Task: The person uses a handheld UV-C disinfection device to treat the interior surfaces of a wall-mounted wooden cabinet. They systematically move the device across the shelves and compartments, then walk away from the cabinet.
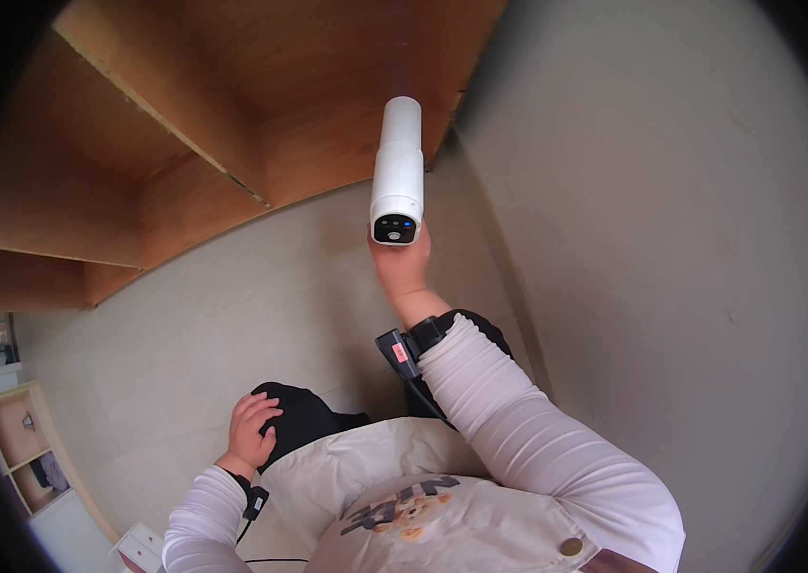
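My right hand (404, 272) grips a white handheld device (400, 168), probably a cordless vacuum cleaner, from beneath. Its rear end faces me, with a black panel (395, 228) bearing a round button and a lit blue light. The long white body points away towards the inside of a wooden cabinet (332, 150); its far tip is over the compartment nearest the wall, and I cannot tell whether it touches the wood. The handle is hidden under the body. My left hand (250, 430) rests on my black-clad knee (289, 412), fingers slightly apart, holding nothing.
A plain wall (662, 215) rises close on the right, with a skirting strip (511, 286) along the pale tiled floor (232, 301). Wooden dividers (175, 129) split the cabinet. At the far left stands a light shelf unit (21, 444) with cloth inside, near a small white drawer unit (140, 548).
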`<state>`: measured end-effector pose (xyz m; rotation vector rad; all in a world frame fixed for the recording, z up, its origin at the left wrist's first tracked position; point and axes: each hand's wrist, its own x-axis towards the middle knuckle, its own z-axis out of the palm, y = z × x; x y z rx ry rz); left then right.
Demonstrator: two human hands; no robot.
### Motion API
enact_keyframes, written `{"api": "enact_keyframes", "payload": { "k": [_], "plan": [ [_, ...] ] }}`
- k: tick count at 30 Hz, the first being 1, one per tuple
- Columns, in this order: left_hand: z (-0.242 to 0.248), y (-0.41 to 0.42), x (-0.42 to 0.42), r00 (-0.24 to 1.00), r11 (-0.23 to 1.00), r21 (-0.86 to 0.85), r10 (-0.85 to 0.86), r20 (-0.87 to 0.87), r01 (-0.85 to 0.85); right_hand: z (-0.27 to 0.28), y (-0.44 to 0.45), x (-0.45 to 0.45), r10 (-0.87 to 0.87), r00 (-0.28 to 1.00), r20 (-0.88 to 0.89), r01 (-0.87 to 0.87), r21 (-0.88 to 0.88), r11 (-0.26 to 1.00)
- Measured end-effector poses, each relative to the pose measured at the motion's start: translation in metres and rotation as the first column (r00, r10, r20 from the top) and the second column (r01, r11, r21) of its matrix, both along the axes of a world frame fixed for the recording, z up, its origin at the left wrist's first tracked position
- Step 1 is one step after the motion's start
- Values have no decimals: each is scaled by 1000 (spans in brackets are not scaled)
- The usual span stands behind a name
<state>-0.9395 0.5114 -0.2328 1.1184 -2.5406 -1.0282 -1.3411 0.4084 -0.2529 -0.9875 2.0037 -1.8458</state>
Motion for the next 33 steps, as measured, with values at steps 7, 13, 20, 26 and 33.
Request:
{"api": "enact_keyframes", "payload": {
  "k": [7, 13, 20, 26, 33],
  "plan": [
    [0, 1, -1, 1000, 1000, -25, -3, 1, 3, -3, -1, 2, 19, 1000, 15, -21, 190, 982],
    [-1, 2, -3, 1000, 999, -34, 1, 9, -1, -1, 1, 4, 76, 994, 74, -102, 489, 866],
    [2, 2, -6, 1000, 1000, -25, 11, 15, -11, -10, -2, 11, 242, 970, 31, -205, 643, 738],
    [4, 3, -5, 999, 1000, -16, 22, 26, -22, -19, -1, 10, 312, 950, -21, -205, 714, 669],
    [4, 3, -7, 999, 1000, -8, 23, 44, -22, -27, -1, 12, 394, 919, -2, -262, 743, 616]
  ]
}}
